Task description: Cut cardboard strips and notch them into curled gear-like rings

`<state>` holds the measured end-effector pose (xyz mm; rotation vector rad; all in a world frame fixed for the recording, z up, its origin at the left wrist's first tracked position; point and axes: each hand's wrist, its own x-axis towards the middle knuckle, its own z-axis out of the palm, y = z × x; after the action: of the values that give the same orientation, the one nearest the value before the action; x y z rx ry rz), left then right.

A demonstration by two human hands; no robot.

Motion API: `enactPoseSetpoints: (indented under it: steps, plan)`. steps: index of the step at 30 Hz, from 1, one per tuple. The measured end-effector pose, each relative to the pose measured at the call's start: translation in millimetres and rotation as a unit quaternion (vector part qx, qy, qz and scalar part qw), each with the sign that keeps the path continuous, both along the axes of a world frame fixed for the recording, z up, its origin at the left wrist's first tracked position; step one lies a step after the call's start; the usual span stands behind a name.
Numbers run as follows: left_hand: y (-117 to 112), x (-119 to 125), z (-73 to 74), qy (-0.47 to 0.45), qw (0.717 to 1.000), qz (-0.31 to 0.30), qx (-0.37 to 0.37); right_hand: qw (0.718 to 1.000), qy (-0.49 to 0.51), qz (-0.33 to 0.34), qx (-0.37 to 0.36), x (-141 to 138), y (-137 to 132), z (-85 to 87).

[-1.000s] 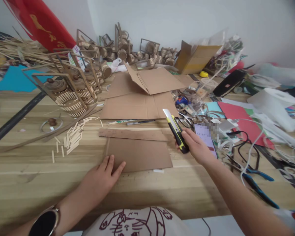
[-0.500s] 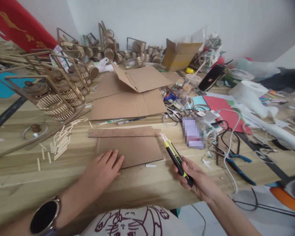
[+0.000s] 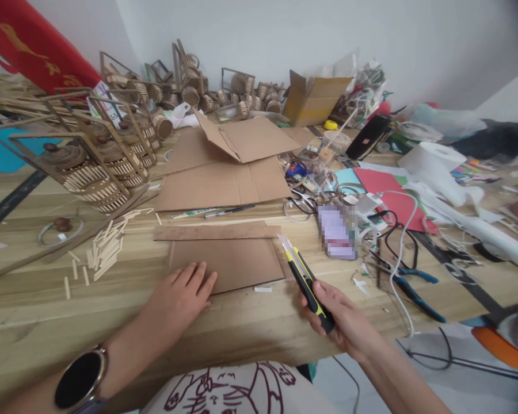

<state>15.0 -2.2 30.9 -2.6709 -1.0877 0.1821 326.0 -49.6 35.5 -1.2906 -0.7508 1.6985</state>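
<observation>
My left hand (image 3: 185, 296) lies flat with fingers stretched on the lower left part of a brown cardboard piece (image 3: 237, 261). Across the top edge of that piece lies a narrow brown strip (image 3: 216, 232). In my right hand (image 3: 336, 313) is a black and yellow utility knife (image 3: 307, 284), fingers wrapped round its handle. The blade is out and points up and left, its tip by the strip's right end. Whether the tip touches the strip I cannot tell. A small white scrap (image 3: 263, 289) rests below the cardboard's lower edge.
Larger cardboard sheets (image 3: 224, 187) lie behind, with pens (image 3: 228, 211) before them. Small wooden sticks (image 3: 107, 247) and lidded slatted baskets (image 3: 92, 172) are at left. On the right are a phone (image 3: 336, 230), pliers (image 3: 418, 293), a white cable (image 3: 399, 259) and a paper roll (image 3: 435, 161).
My right hand and the utility knife have shifted slightly left and down in the picture. The view itself has moved a little. My left hand stays on the cardboard.
</observation>
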Motion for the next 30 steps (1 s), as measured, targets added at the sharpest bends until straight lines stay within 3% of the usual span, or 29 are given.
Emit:
enactPoseSetpoints:
  steps: [4, 13, 24, 30]
  plan:
    - [0.4, -0.9, -3.1, -0.027, 1.0, 0.001, -0.007, 0.999, -0.025, -0.027, -0.017, -5.3, 0.9, 2.3]
    - [0.0, -2.8, -6.4, -0.041, 0.999, 0.008, -0.013, 0.999, -0.045, -0.021, -0.007, -8.7, -0.7, 3.6]
    - [1.1, -1.2, -4.1, -0.014, 1.0, -0.004, 0.004, 0.997, 0.029, 0.057, 0.042, -1.2, -7.2, 4.8]
    - [0.8, -1.8, -5.5, -0.02, 1.0, 0.0, -0.005, 0.997, 0.044, 0.022, 0.051, -8.3, -7.6, -1.0]
